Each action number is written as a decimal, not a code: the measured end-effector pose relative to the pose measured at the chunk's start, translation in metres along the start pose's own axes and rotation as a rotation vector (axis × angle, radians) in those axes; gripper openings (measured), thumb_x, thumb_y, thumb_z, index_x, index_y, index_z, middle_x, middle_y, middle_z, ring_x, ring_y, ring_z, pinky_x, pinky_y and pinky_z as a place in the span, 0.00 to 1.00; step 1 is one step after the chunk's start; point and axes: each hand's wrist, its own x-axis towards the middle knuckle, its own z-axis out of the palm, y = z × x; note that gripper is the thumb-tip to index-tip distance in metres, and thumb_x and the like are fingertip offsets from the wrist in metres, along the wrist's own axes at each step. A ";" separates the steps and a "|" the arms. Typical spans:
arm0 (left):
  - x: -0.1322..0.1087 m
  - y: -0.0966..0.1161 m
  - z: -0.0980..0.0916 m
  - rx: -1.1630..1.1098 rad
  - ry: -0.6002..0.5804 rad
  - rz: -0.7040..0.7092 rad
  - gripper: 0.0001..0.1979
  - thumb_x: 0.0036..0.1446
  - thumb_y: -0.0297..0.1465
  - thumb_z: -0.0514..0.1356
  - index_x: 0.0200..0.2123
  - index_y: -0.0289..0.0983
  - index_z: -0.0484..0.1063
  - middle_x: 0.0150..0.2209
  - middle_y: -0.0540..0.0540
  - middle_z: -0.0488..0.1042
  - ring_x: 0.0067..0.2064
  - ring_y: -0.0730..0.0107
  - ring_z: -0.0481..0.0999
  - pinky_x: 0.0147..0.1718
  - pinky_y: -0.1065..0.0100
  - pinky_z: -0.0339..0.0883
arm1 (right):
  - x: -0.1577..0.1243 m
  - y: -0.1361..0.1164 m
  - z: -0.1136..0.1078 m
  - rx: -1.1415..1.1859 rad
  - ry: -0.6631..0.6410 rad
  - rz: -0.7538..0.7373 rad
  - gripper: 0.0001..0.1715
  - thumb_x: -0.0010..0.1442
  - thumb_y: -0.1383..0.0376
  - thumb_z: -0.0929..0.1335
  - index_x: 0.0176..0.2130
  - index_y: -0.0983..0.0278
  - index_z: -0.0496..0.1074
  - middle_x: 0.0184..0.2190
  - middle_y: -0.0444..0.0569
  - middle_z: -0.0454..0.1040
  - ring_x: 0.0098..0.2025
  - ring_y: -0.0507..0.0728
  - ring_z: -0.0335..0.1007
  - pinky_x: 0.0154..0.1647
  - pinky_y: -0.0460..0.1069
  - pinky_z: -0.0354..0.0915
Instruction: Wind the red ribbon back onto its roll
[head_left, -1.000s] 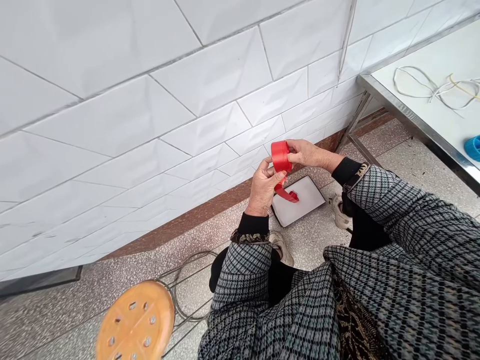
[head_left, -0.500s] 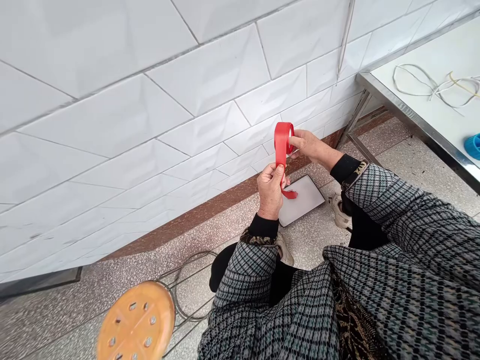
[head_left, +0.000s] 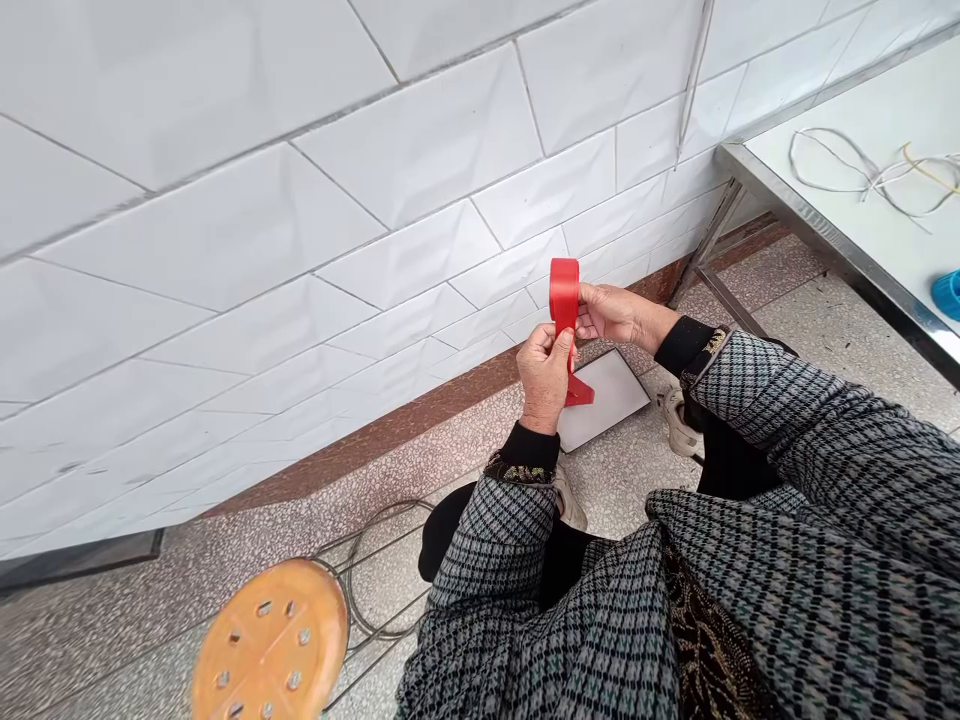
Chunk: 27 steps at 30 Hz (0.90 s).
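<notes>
A roll of red ribbon [head_left: 564,287] is held up in front of the tiled wall. My left hand [head_left: 543,372] pinches the ribbon's unwound strip between thumb and fingers, just below the roll. The loose ribbon end [head_left: 580,390] hangs out beneath that hand. On the roll's right side, my right hand [head_left: 609,312] grips it with the fingertips, partly hidden behind the ribbon. Below both hands, a flat white panel with a dark edge [head_left: 611,395] lies on the floor.
An orange round stool [head_left: 270,640] with holes stands at lower left, beside a coiled cable [head_left: 356,590]. At right is a metal-edged table [head_left: 832,220] with white cords [head_left: 870,175] and a blue round object [head_left: 946,293]. The white tiled wall [head_left: 420,150] rises ahead.
The roll has come down slightly and turned, so its side opening no longer shows. My right hand has lowered a little, and the loose ribbon end has shifted and spread wider.
</notes>
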 end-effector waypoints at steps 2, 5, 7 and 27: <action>0.000 0.000 0.000 0.001 0.026 0.007 0.15 0.61 0.40 0.70 0.32 0.40 0.69 0.20 0.58 0.68 0.20 0.79 0.66 0.22 0.74 0.64 | 0.000 -0.001 -0.001 -0.011 -0.027 0.024 0.13 0.76 0.67 0.69 0.36 0.63 0.71 0.23 0.45 0.76 0.22 0.49 0.66 0.24 0.40 0.68; 0.001 0.001 0.000 -0.001 0.049 0.022 0.13 0.60 0.36 0.71 0.41 0.41 0.70 0.21 0.60 0.70 0.20 0.78 0.68 0.23 0.74 0.65 | 0.001 0.000 -0.004 -0.025 -0.084 0.065 0.12 0.73 0.63 0.73 0.36 0.63 0.72 0.24 0.46 0.76 0.22 0.49 0.67 0.23 0.40 0.68; 0.002 0.001 -0.002 -0.005 0.034 0.023 0.18 0.60 0.34 0.72 0.50 0.42 0.71 0.21 0.61 0.70 0.20 0.77 0.68 0.23 0.74 0.64 | 0.003 0.001 -0.006 -0.042 -0.115 0.092 0.13 0.72 0.61 0.74 0.36 0.63 0.73 0.24 0.46 0.77 0.23 0.50 0.68 0.22 0.40 0.68; 0.014 0.006 -0.027 -0.149 -0.145 -0.102 0.26 0.52 0.40 0.78 0.51 0.39 0.77 0.19 0.61 0.69 0.18 0.79 0.66 0.25 0.71 0.71 | 0.001 -0.004 -0.014 -0.449 -0.101 -0.182 0.11 0.65 0.66 0.79 0.40 0.64 0.76 0.31 0.47 0.81 0.28 0.51 0.76 0.27 0.42 0.75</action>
